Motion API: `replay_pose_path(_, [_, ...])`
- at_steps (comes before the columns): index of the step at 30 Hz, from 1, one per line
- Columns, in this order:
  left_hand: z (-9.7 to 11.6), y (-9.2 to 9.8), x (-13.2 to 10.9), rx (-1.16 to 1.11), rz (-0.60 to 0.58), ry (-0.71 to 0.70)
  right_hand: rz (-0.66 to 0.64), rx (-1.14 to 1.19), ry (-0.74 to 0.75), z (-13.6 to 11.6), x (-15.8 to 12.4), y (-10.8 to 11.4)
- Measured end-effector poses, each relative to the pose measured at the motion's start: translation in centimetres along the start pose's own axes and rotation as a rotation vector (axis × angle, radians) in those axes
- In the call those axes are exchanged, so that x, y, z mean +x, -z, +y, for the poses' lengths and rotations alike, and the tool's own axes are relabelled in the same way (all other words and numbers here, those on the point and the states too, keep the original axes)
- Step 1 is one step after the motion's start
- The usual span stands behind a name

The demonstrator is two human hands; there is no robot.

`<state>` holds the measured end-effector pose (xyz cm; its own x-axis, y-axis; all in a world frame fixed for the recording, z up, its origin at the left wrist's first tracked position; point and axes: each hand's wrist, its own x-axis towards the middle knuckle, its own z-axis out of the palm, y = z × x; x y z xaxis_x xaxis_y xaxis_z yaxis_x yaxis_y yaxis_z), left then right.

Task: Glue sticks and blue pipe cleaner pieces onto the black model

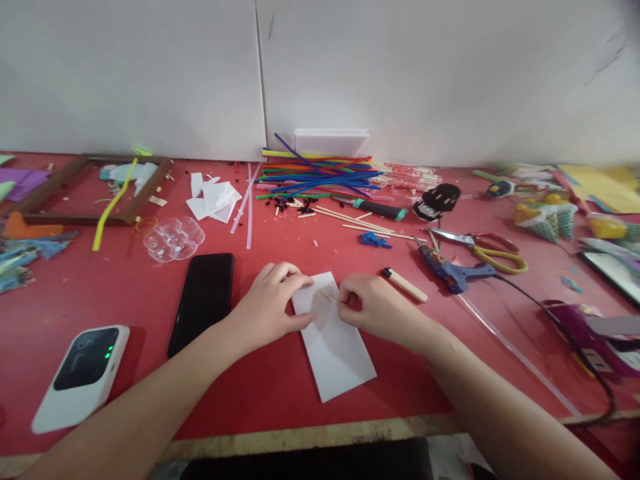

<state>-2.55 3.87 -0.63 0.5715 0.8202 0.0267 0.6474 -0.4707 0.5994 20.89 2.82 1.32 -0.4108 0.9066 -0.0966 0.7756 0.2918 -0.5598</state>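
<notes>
A white rectangular card (337,353) lies flat on the red table before me. At its upper left edge rests my left hand (277,300), thumb and fingers spread apart, holding nothing. My right hand (367,303) is closed in a pinch above the card's right side. Between its fingertips is a short, thin wooden stick (329,297), whose free end points left over the card; whether it touches the card I cannot tell. Just beyond my right hand lies a beige lighter (406,285). A black phone (203,300) is left of my left hand.
Behind are colourful pipe cleaners (320,177), wooden sticks (355,222) and a utility knife (380,209). To the right lie a blue glue gun (450,267) with its cord, scissors (480,248) and a purple tool (595,337). A white device (83,377) sits front left, a brown frame (75,219) back left.
</notes>
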Motion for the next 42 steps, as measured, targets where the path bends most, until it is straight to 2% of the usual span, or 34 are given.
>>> replay_pose_path(12, [-0.3, -0.3, -0.2, 0.002, 0.018, -0.011, 0.052, 0.021, 0.075, 1.0, 0.1, -0.4])
replay_pose_path(18, [-0.7, -0.3, 0.0, 0.0, 0.01, -0.14, 0.16, -0.05, 0.268, 1.4, 0.5, -0.7])
replay_pose_path(26, [-0.9, -0.6, 0.1, -0.046, 0.024, -0.145, 0.089, -0.133, 0.271, 1.4, 1.4, -0.9])
replay_pose_path(28, [-0.9, -0.8, 0.1, -0.062, 0.024, -0.122, 0.119, -0.13, 0.259, 1.7, 2.6, -0.8])
replay_pose_path(32, [-0.8, -1.0, 0.2, -0.06, 0.081, -0.037, 0.333, -0.172, 0.153, 2.8, 6.4, -1.1])
replay_pose_path(34, [-0.7, -1.1, 0.3, -0.044, 0.102, -0.012, 0.391, -0.201, 0.137, 2.9, 8.6, -1.4])
replay_pose_path(38, [-0.7, -1.1, 0.4, -0.031, 0.096, -0.024, 0.389, -0.274, 0.188, 1.8, 12.3, -1.6])
replay_pose_path(42, [-0.6, -0.9, 0.4, -0.027, 0.105, -0.041, 0.328, -0.355, 0.215, 1.2, 15.2, -0.4])
